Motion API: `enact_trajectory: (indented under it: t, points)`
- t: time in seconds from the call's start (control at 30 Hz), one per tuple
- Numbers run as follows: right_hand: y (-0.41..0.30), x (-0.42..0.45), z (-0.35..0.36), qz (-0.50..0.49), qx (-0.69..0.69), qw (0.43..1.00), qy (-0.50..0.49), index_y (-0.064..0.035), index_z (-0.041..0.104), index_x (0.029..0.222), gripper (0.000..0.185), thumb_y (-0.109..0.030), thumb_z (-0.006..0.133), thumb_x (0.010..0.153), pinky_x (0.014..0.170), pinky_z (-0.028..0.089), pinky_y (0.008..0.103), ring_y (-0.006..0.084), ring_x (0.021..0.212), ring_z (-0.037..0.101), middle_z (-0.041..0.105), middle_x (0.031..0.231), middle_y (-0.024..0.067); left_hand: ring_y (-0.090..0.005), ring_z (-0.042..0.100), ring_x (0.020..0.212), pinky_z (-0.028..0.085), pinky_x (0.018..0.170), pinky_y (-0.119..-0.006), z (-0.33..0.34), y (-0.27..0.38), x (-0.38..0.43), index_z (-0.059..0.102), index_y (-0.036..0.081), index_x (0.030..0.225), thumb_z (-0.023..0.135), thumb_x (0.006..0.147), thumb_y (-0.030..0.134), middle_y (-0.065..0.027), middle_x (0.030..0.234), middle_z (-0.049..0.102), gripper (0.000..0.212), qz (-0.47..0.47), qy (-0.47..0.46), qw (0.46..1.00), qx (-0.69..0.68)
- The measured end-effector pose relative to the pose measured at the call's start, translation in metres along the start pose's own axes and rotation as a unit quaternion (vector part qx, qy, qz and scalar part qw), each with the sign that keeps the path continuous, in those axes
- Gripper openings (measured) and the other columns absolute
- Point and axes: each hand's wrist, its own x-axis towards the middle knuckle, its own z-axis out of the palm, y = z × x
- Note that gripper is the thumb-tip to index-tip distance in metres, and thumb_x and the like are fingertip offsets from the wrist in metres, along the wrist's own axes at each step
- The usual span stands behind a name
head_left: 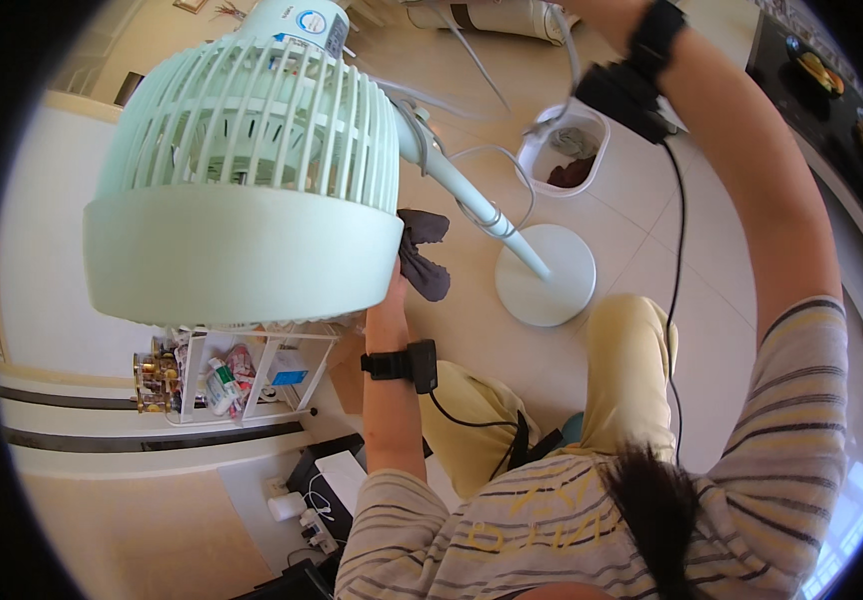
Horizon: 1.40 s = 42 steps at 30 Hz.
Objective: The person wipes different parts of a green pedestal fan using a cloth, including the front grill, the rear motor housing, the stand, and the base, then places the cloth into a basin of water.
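A mint-green pedestal fan (244,251) with a slatted rear housing fills the upper left. Its pole slants down to a round base (545,276) on the tiled floor, and a grey cord (491,219) is wound loosely around the pole. My left forearm reaches up behind the fan's head, which hides the left hand; a dark grey cloth (425,255) shows beside the rim there, and whether the fingers hold it cannot be told. My right arm stretches to the top edge, with the hand out of view; loops of grey cord hang near its wrist.
A white basin (565,150) with cloths inside stands on the floor beyond the base. A white shelf cart (251,379) with packages is at the left. A dark countertop (814,112) runs along the right. Black cables (677,300) lead from both wrist devices.
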Motion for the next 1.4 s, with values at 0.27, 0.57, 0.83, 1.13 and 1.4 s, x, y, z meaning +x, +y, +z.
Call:
enact_trajectory:
  t: [0.27, 0.57, 0.83, 1.13, 1.4]
  points:
    - [0.039, -0.099, -0.078, 0.012, 0.039, 0.985, -0.166, -0.0002, 0.068, 0.086, 0.027, -0.026, 0.064, 0.079, 0.063, 0.047, 0.0308, 0.0138, 0.065, 0.058, 0.066, 0.073, 0.0092, -0.0094, 0.057, 0.079, 0.046, 0.072, -0.022, 0.060, 0.023, -0.042, 0.060, -0.002, 0.107, 0.058, 0.090, 0.023, -0.0044, 0.089, 0.061, 0.030, -0.009, -0.181, 0.983, 0.034]
    - [-0.022, -0.158, -0.077, 0.063, 0.239, 0.937, -0.246, -0.0051, 0.046, 0.123, 0.051, -0.042, 0.055, 0.089, 0.078, 0.046, 0.0318, 0.0159, 0.089, 0.054, 0.056, 0.097, 0.0094, -0.0083, 0.055, 0.077, 0.045, 0.070, -0.022, 0.106, 0.058, -0.090, 0.037, 0.002, 0.135, 0.063, 0.084, 0.009, -0.0038, 0.086, 0.058, 0.058, 0.136, -0.255, 0.953, 0.094]
    - [-0.075, -0.144, -0.003, -0.146, 0.199, 0.963, -0.106, -0.0079, 0.053, 0.120, 0.044, -0.027, 0.064, 0.081, 0.067, 0.048, 0.0324, 0.0214, 0.068, 0.059, 0.062, 0.083, 0.0127, -0.0122, 0.057, 0.077, 0.046, 0.073, -0.025, 0.144, 0.074, -0.105, 0.040, -0.003, 0.132, 0.064, 0.083, 0.008, -0.0072, 0.082, 0.061, 0.056, 0.276, -0.268, 0.907, 0.172]
    - [-0.097, -0.063, -0.048, -0.095, 0.238, 0.964, -0.067, -0.0039, 0.066, 0.093, 0.024, -0.022, 0.052, 0.089, 0.053, 0.047, 0.0290, 0.0136, 0.054, 0.056, 0.062, 0.066, 0.0073, -0.0090, 0.053, 0.075, 0.044, 0.072, -0.021, 0.120, 0.064, -0.111, 0.043, 0.002, 0.132, 0.063, 0.083, 0.005, -0.0036, 0.081, 0.058, 0.053, 0.223, -0.251, 0.932, 0.137]
    - [-0.078, 0.029, -0.011, -0.073, -0.059, 0.995, 0.031, -0.0023, 0.066, 0.078, 0.020, -0.016, 0.052, 0.081, 0.060, 0.050, 0.0383, 0.0293, 0.065, 0.063, 0.065, 0.070, 0.0140, -0.0074, 0.051, 0.075, 0.043, 0.069, -0.022, 0.091, 0.047, -0.116, 0.055, 0.002, 0.120, 0.065, 0.083, 0.009, -0.0010, 0.081, 0.056, 0.039, 0.193, -0.221, 0.936, 0.193]
